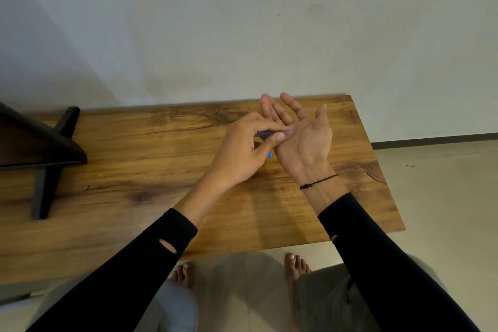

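- Over the wooden table (140,143), head view: left hand (242,151) is pinching a slim purple stick (272,133), thumb against fingertips, its tip at the palm of the right hand (305,140).
- Right hand is lying open, fingers straight and spread.
- Stick is probably light, stiff and smooth; mid-shaft looks the best place to grip it.

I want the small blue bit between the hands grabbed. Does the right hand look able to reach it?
Probably yes: the blue bit shows just beside the open, empty right hand, though the left hand, pinching a purple stick, partly covers it.
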`<state>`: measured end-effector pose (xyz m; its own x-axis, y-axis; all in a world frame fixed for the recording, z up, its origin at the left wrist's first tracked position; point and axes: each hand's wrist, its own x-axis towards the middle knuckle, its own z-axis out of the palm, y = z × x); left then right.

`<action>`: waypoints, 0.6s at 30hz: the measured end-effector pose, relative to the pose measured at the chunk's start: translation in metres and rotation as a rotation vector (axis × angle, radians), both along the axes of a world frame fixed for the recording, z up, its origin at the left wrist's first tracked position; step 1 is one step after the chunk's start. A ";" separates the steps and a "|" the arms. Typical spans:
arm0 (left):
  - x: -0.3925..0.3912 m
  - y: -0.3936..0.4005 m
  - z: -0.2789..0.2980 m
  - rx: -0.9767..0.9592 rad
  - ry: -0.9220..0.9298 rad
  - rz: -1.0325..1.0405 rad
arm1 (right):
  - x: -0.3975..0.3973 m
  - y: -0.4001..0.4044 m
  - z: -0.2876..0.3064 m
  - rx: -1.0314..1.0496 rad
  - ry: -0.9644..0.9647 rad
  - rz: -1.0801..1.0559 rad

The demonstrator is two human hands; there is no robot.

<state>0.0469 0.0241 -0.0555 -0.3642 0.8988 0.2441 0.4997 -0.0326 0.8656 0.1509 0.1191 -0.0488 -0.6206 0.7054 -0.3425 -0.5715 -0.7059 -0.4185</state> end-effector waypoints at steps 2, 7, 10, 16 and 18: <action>0.005 -0.001 0.004 0.010 0.040 -0.018 | 0.002 0.000 0.006 0.012 0.080 -0.008; 0.006 -0.002 0.012 0.070 0.171 -0.009 | 0.002 -0.001 0.013 0.044 0.087 -0.010; 0.004 -0.002 0.016 0.090 0.193 0.025 | 0.002 -0.001 0.013 0.033 0.070 -0.022; 0.000 -0.004 0.026 0.060 0.188 -0.011 | 0.001 -0.001 0.017 0.033 0.022 -0.027; -0.001 -0.005 0.027 0.041 0.181 -0.020 | 0.001 -0.002 0.017 0.034 0.005 -0.028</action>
